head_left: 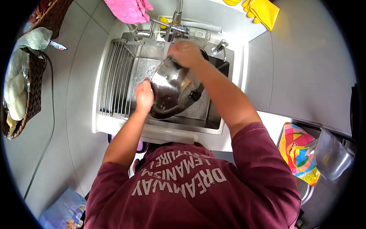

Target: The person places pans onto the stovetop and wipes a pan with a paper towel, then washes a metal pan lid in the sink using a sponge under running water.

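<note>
A shiny steel pot [167, 89] with a black handle is tilted over the sink [192, 112]. My left hand [144, 95] is closed on its left edge, the thumb pointing up along the rim. At the pot's upper end, just under the faucet [176, 28], is my right hand [186, 53]. Motion smears its fingers, so whether it grips the pot or something small is unclear. Water runs from the faucet beside that hand. Some of the sink basin is hidden behind the pot and my right forearm.
A metal drying rack [116, 78] covers the sink's left side. A soap dispenser [220, 47] stands behind on the right. Yellow gloves [263, 13] and a pink cloth [127, 9] lie near the back. A woven basket [35, 86] is at far left, a steel bowl [332, 154] at lower right.
</note>
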Tool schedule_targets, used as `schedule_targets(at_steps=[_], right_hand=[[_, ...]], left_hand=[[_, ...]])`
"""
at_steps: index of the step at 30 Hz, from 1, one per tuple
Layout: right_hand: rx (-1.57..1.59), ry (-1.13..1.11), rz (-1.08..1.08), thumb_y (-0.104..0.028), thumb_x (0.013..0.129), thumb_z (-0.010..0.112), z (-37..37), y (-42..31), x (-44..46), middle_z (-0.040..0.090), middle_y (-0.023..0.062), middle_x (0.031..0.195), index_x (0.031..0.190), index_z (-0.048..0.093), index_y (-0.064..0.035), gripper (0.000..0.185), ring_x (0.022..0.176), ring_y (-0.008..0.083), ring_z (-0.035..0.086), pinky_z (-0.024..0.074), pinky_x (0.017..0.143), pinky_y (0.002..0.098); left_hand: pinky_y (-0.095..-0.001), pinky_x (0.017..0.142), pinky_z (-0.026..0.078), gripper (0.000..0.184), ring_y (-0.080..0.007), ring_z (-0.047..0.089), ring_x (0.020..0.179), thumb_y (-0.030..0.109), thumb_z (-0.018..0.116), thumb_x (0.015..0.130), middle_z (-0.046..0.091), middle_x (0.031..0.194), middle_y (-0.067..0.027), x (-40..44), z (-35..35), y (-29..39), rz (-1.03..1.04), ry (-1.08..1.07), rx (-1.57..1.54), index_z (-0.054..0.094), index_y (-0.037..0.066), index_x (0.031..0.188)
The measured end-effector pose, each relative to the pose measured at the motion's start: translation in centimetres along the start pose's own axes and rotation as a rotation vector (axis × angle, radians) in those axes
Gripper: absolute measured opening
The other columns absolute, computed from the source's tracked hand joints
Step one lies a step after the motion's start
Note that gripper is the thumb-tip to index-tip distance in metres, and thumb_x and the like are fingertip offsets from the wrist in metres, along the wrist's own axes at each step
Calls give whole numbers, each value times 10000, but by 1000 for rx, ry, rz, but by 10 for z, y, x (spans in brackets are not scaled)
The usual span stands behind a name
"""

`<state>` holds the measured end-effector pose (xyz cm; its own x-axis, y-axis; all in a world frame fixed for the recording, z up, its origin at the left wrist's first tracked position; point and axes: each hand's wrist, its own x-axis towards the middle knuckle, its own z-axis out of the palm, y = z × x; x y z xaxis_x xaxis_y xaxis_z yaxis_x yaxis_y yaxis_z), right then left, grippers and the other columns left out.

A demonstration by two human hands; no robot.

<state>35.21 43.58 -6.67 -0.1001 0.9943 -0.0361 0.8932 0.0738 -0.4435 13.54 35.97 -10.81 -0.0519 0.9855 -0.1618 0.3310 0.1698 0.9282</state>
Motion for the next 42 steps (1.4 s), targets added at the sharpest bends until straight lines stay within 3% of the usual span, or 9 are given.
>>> schedule_targets(at_steps=[4,11,19,22,23,27,31,34,42], right_hand=[[203,135,79,-384,947,363,28,134,-2,632,219,952,1087,613,-95,407,866,407,601,473,795,476],[-186,88,-62,-339,915,403,4,19,3,655,142,793,698,624,-82,403,742,359,629,518,639,460],[130,405,-797,-349,834,561,16,-73,-25,587,74,980,913,650,-140,240,1092,260,501,322,961,540],[-289,655,-436,-356,869,556,27,-17,-17,574,138,1077,1105,614,-134,330,1152,295,482,309,985,538],[-241,555,119,-390,871,546,41,-18,-3,500,175,1251,1244,542,-181,427,1252,361,400,281,1019,547],[58,330,-655,-389,907,476,21,-84,-42,398,220,1372,1354,439,-201,486,1283,401,357,247,1070,523],[-366,4,-17,-371,890,485,7,-25,1,514,164,1222,1182,525,-69,421,1146,372,456,311,976,547],[173,584,226,-292,834,570,33,-27,-1,541,158,1116,1054,560,-69,312,1083,351,481,344,935,515],[182,756,-317,-236,695,719,33,-41,-19,563,62,797,584,562,-106,233,859,294,525,390,770,448]], left_hand=[[-318,514,336,444,-107,427,551,242,409,955,501,566,-24,0,-29,-23,-140,-8,-351,507,-8,601],[-375,649,434,585,-232,580,664,405,320,993,609,692,-133,12,-19,38,-41,-231,102,606,-53,769],[-419,610,410,523,-281,573,630,332,349,986,588,670,-188,26,-6,19,522,-21,40,551,-59,703],[-392,573,388,501,-200,503,576,316,383,974,542,603,-116,18,-13,3,47,33,73,531,-54,671],[-372,555,364,490,-152,421,572,309,402,970,470,569,-73,13,-10,7,40,33,-11,504,-48,650],[-373,556,363,497,-162,421,567,305,391,979,471,563,-78,15,9,-26,44,33,-98,507,-44,645],[-364,547,362,520,-158,411,562,339,397,980,467,563,-54,11,-4,-3,-10,0,-25,510,-23,625],[-335,518,338,583,-119,371,555,443,388,982,424,566,20,6,-6,13,-77,-49,-127,483,21,592],[-246,572,419,477,-73,487,607,416,512,946,586,693,3,14,-8,6,-163,-54,-360,643,8,738]])
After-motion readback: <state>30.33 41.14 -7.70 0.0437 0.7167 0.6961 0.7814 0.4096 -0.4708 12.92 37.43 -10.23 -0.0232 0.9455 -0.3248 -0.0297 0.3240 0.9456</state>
